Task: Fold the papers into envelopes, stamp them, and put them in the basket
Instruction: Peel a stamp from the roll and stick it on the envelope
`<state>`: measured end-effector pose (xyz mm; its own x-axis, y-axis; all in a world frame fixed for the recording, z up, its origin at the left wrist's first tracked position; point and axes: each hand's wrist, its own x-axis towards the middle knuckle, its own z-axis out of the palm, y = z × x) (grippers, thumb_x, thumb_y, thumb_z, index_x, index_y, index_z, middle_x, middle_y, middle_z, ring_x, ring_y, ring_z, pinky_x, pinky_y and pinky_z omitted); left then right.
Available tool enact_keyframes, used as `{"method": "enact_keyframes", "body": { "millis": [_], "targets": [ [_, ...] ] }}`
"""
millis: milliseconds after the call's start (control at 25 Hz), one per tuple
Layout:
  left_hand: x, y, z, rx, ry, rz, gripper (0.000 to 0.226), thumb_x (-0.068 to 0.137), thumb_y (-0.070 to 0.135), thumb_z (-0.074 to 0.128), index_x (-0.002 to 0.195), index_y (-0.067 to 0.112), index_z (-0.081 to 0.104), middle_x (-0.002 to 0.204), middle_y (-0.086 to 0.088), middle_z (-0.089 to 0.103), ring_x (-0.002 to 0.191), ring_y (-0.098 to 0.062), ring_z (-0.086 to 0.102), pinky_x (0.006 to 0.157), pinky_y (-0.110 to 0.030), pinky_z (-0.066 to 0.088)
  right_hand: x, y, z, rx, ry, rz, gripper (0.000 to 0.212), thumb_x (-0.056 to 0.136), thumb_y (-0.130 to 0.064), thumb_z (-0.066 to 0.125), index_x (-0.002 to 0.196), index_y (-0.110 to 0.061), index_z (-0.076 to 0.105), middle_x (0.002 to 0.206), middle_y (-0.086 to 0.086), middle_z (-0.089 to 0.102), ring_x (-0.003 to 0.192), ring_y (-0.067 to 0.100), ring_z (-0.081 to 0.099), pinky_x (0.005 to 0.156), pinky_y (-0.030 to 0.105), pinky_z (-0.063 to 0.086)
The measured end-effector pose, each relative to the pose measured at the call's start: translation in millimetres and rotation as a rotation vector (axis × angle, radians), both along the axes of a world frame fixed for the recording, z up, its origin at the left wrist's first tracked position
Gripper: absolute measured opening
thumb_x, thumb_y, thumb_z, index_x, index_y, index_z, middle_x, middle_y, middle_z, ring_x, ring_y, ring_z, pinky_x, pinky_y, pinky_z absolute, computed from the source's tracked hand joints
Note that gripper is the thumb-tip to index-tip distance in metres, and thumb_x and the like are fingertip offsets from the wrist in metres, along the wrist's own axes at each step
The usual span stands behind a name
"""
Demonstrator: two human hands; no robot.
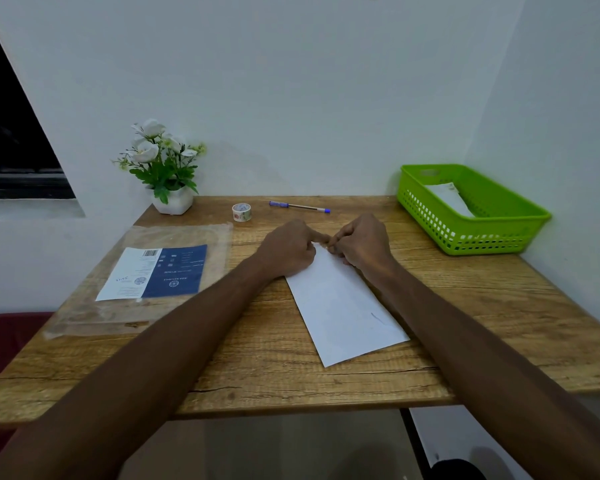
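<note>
A folded white paper (pixel 343 306) lies slanted on the wooden table (pixel 257 358), its long side running from the middle toward the front right. Both hands meet at its far end. My left hand (pixel 286 252) rests on the paper's left corner with its index finger stretched out and pressing the top edge. My right hand (pixel 359 242) has its fingers curled and pinches the same far edge. A green plastic basket (pixel 499 233) stands at the back right with a white folded paper (pixel 452 199) inside.
A small roll of patterned tape (pixel 241 212) and a blue pen (pixel 299 206) lie near the back edge. A white pot of artificial flowers (pixel 167 168) stands at the back left. A clear plastic sleeve with a blue and white label (pixel 156 271) covers the table's left part.
</note>
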<state>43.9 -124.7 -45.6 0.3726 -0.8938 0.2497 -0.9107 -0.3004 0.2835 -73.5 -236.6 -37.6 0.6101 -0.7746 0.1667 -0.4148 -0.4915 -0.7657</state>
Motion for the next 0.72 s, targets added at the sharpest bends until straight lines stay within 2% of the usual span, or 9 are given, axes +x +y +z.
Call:
{"method": "enact_keyframes", "body": {
  "millis": [120,200,360,520,560,720],
  "targets": [
    [1.6,-1.7,-0.6,0.054,-0.034,0.015,0.053,0.1,0.014,0.043,0.139,0.045,0.06,0.092,-0.003,0.051,0.084,-0.023,0.059,0.068,-0.036,0.047,-3.2,-2.2,5.2,-0.039,0.058,0.056,0.005,0.077,-0.008,0.085,0.082,-0.007,0.084,0.076,0.011,0.077,0.07,0.025,0.072,0.076,0.051,0.064],
    [1.5,-2.1,-2.8,0.086,-0.056,0.037,0.05,0.102,0.019,0.041,0.142,0.046,0.056,0.097,-0.003,0.047,0.087,-0.022,0.056,0.068,-0.034,0.042,-5.7,-6.0,8.2,-0.072,0.086,0.062,0.006,0.077,-0.007,0.084,0.083,-0.007,0.084,0.079,0.01,0.078,0.078,0.027,0.074,0.077,0.049,0.064],
    [-2.3,-2.0,-4.5,0.109,-0.134,0.056,0.048,0.103,0.022,0.042,0.146,0.038,0.055,0.102,-0.003,0.045,0.099,-0.025,0.057,0.072,-0.034,0.041,-7.0,-11.3,7.8,-0.194,0.089,0.045,0.013,0.082,-0.005,0.075,0.087,-0.01,0.085,0.086,0.007,0.079,0.087,0.024,0.073,0.079,0.044,0.062],
    [-4.4,1.0,-3.2,0.124,-0.187,0.069,0.047,0.101,0.017,0.047,0.146,0.029,0.057,0.112,-0.01,0.053,0.106,-0.027,0.056,0.07,-0.036,0.043,-5.1,-14.7,9.0,-0.213,0.117,0.125,0.012,0.087,-0.019,0.08,0.098,-0.02,0.085,0.101,0.0,0.08,0.097,0.019,0.071,0.082,0.038,0.06],
    [-5.7,1.6,-3.1,0.136,-0.198,0.076,0.046,0.1,0.015,0.049,0.143,0.026,0.06,0.115,-0.01,0.053,0.108,-0.027,0.055,0.069,-0.036,0.042,-5.6,-15.0,9.2,-0.244,0.156,0.167,0.016,0.09,-0.02,0.077,0.104,-0.024,0.084,0.108,-0.002,0.079,0.101,0.019,0.07,0.085,0.037,0.059],
    [-13.6,4.3,-2.8,0.192,-0.285,0.078,0.043,0.094,0.011,0.052,0.135,0.02,0.063,0.125,-0.008,0.047,0.118,-0.026,0.048,0.064,-0.032,0.033,-7.6,-12.3,8.4,-0.471,0.402,0.336,0.047,0.092,0.0,0.056,0.123,-0.03,0.077,0.128,-0.003,0.071,0.118,0.022,0.062,0.092,0.04,0.056]
  ]
}}
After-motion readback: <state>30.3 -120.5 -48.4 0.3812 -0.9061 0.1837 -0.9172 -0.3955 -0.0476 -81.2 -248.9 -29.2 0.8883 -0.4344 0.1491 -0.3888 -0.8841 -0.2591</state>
